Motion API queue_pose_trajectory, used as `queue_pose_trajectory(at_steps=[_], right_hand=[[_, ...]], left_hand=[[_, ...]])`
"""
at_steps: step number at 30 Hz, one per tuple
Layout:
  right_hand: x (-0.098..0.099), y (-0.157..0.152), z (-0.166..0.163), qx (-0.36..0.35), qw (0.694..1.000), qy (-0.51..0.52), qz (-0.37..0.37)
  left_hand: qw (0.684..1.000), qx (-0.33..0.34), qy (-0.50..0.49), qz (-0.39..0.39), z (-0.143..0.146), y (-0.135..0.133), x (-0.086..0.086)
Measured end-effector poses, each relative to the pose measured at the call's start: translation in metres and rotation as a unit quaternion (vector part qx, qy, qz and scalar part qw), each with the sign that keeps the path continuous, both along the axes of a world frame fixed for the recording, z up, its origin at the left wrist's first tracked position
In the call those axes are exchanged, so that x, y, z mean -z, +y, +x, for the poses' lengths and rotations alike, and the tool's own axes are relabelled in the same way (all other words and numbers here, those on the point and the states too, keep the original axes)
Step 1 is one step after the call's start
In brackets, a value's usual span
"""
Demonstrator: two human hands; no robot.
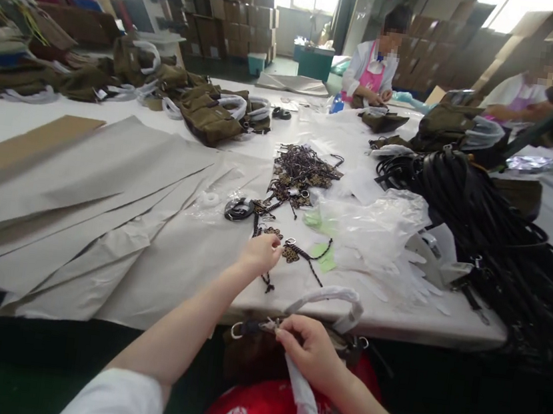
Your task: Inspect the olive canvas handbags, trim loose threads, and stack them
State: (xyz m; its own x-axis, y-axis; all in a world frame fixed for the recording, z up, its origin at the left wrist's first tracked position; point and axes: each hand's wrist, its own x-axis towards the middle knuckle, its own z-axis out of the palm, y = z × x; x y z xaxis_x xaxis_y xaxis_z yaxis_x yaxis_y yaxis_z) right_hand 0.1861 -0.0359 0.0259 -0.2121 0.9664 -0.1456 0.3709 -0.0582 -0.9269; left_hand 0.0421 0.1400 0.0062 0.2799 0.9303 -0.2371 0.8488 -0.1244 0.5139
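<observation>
Tabletop, near edge: bare strip between grey sheets at left and clear plastic at right; black straps crowd right edge. Bag just off near edge, dark brown, metal rings at both ends, handles wrapped white. Right hand: thumb and forefinger pinched at bag's top. Left hand: fingers curled beside dark corded charms, flower-shaped; grip cannot be told.
</observation>
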Motion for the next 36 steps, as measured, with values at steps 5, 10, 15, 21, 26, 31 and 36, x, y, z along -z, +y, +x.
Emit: queue_pose_trajectory(at_steps=[5, 10, 15, 21, 26, 31, 36], right_hand=[[0.002, -0.005, 0.008, 0.032, 0.999, -0.002, -0.002], [0.000, -0.005, 0.011, 0.045, 0.999, 0.003, -0.004], [0.000, -0.005, 0.012, 0.042, 0.999, 0.009, 0.000], [-0.001, -0.005, 0.015, 0.033, 0.999, 0.009, 0.001], [-0.001, -0.003, 0.017, 0.030, 1.000, 0.007, 0.001], [0.000, -0.005, 0.018, 0.035, 0.999, 0.002, 0.003], [-0.002, -0.006, 0.020, 0.046, 0.999, 0.007, -0.003]], left_hand=[[0.995, -0.022, 0.100, 0.012, 0.046, 0.026, 0.023], [0.995, -0.006, 0.099, 0.011, 0.057, 0.023, 0.035], [0.997, 0.028, 0.076, -0.007, 0.041, 0.020, 0.031], [0.989, 0.094, 0.095, -0.066, 0.009, 0.000, 0.020], [0.989, 0.099, 0.108, -0.029, 0.000, -0.010, 0.020], [0.986, 0.128, 0.104, 0.030, 0.006, -0.004, 0.026], [0.976, 0.190, 0.095, 0.045, 0.012, -0.002, 0.026]])
